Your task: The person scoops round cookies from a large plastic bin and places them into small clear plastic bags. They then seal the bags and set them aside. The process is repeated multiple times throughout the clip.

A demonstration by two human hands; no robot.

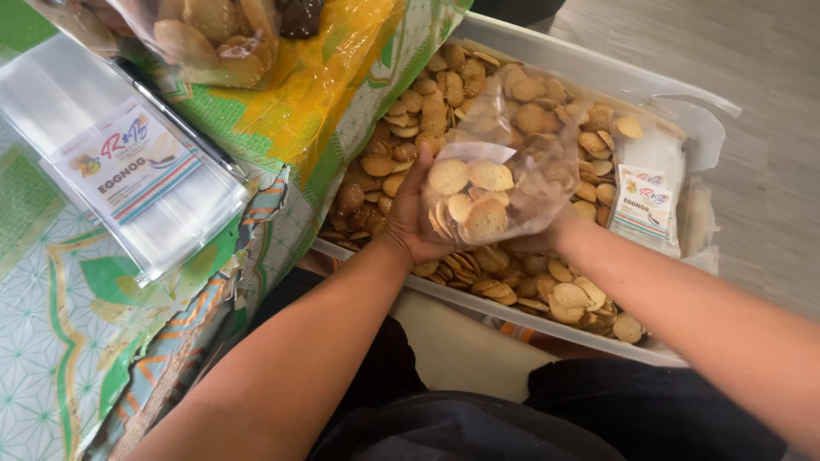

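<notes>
Over a clear tub of round biscuits — left hand cups a part-filled plastic bag, grip clamped beneath; right hand (mostly hidden) grips its far side.

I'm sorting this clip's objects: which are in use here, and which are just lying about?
In use:
left hand
right hand
clear bag
bin of round biscuits

Lying about:
stack of labelled empty bags
patterned cloth
filled bags

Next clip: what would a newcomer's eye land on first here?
First, the clear plastic bag partly filled with round golden biscuits, held centre frame by the left hand with the right hand mostly hidden behind it. Beneath lies a shallow white plastic tub heaped with the same biscuits. At left, a stack of empty labelled clear bags rests on a green patterned tablecloth.
</notes>
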